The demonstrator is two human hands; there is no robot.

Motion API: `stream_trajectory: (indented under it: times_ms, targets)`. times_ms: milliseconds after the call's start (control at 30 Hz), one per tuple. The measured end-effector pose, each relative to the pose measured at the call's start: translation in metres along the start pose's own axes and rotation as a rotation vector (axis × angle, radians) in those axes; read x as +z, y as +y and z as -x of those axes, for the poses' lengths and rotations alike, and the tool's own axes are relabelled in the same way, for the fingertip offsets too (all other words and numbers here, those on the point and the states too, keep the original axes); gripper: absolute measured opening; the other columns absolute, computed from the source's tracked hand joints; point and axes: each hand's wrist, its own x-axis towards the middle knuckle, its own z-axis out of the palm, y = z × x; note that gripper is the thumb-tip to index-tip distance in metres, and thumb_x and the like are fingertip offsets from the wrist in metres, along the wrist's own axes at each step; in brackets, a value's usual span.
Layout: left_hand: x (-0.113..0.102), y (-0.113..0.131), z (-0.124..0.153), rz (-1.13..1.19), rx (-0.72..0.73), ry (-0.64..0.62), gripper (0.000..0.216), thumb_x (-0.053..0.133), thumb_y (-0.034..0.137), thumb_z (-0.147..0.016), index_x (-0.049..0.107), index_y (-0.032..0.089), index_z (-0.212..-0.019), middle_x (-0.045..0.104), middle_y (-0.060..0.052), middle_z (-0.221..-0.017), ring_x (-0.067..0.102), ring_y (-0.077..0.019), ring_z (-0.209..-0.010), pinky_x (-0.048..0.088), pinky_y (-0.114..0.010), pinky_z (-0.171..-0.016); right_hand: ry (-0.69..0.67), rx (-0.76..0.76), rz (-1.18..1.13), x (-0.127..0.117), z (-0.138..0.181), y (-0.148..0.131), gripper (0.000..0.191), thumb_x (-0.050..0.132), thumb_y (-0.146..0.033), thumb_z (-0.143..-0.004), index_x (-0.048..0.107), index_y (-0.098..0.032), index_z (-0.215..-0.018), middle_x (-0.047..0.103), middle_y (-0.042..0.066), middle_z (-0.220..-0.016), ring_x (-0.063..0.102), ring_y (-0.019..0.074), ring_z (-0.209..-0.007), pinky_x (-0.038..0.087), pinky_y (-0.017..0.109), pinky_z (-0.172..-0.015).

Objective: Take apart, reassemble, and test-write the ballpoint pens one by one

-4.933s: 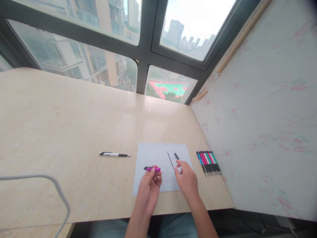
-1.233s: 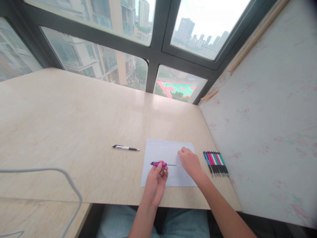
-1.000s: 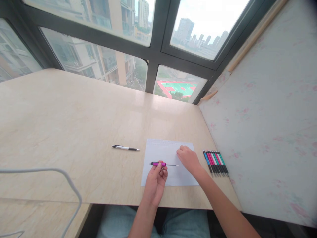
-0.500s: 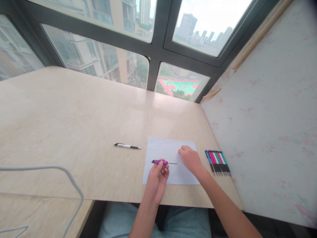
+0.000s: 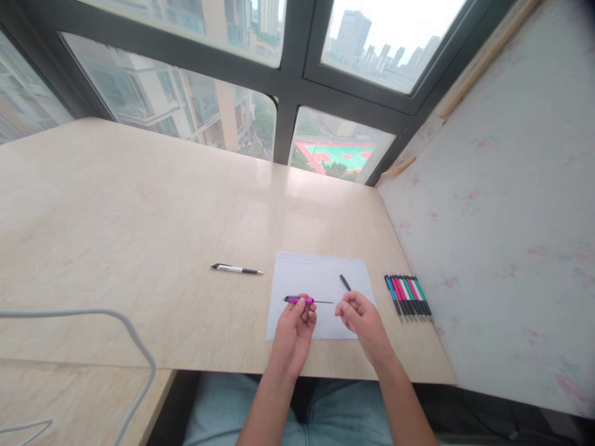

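My left hand pinches the purple barrel of a taken-apart pen, its clip end pointing left. A thin dark refill sticks out of the barrel to the right. At the refill's tip, the thumb and fingertips of my right hand are pressed together. Whether they grip the tip or some small part is too fine to tell. Just behind that hand, a black pen grip section lies on the white paper sheet, partly hidden by the fingers.
A white and black pen lies left of the paper. Several coloured pens are lined up at the right, near the patterned wall. A grey cable loops over the left front. Windows border the tabletop's back edge.
My right hand has moved back from the paper to the refill's tip. The black grip section now shows on the sheet. My left hand keeps its hold on the barrel.
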Motion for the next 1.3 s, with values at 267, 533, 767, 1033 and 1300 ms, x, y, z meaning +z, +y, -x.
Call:
stream_trajectory:
  times_ms: [267, 533, 767, 1033, 1300]
  targets:
    - [0.0, -0.005, 0.0, -0.055, 0.011, -0.001, 0.009, 0.066, 0.008, -0.082, 0.069, 0.011, -0.09, 0.068, -0.007, -0.084, 0.065, -0.0109, -0.073, 0.056, -0.018, -0.065, 0.223, -0.056, -0.247, 0.007, 0.021, 0.005, 0.026, 0.071, -0.04, -0.079, 0.059, -0.019, -0.088, 0.067, 0.003, -0.074, 0.052, 0.0113, -0.057, 0.038, 0.021, -0.046]
    - [0.0, -0.008, 0.0, -0.092, 0.018, -0.01, 0.009, 0.068, 0.009, -0.081, 0.069, 0.011, -0.09, 0.068, -0.007, -0.084, 0.065, -0.0105, -0.074, 0.055, -0.018, -0.065, 0.256, -0.117, -0.195, 0.005, 0.024, 0.003, 0.023, 0.07, -0.04, -0.081, 0.061, -0.019, -0.087, 0.064, 0.001, -0.07, 0.052, 0.0108, -0.057, 0.04, 0.022, -0.049]
    - [0.004, -0.009, 0.005, -0.097, 0.001, -0.018, 0.01, 0.068, 0.008, -0.081, 0.068, 0.011, -0.09, 0.068, -0.007, -0.084, 0.065, -0.0107, -0.075, 0.055, -0.018, -0.066, 0.239, -0.133, -0.095, 0.009, 0.028, 0.002, 0.024, 0.068, -0.041, -0.081, 0.061, -0.019, -0.087, 0.066, 0.002, -0.072, 0.056, 0.0137, -0.061, 0.046, 0.025, -0.055]
    - [0.008, -0.013, 0.008, -0.115, -0.009, -0.022, 0.011, 0.07, 0.009, -0.08, 0.067, 0.011, -0.09, 0.07, -0.007, -0.085, 0.066, -0.0112, -0.074, 0.056, -0.019, -0.068, 0.197, -0.135, 0.007, 0.019, 0.031, 0.001, 0.023, 0.065, -0.042, -0.083, 0.059, -0.02, -0.09, 0.069, 0.002, -0.073, 0.062, 0.0156, -0.066, 0.051, 0.028, -0.063]
    - [0.004, -0.014, 0.007, -0.126, -0.014, -0.041, 0.012, 0.071, 0.01, -0.079, 0.067, 0.01, -0.091, 0.07, -0.008, -0.087, 0.067, -0.012, -0.077, 0.056, -0.02, -0.072, 0.2, -0.149, 0.039, 0.024, 0.029, 0.004, 0.022, 0.062, -0.041, -0.085, 0.056, -0.021, -0.09, 0.068, 0.001, -0.07, 0.062, 0.0152, -0.064, 0.049, 0.026, -0.06]
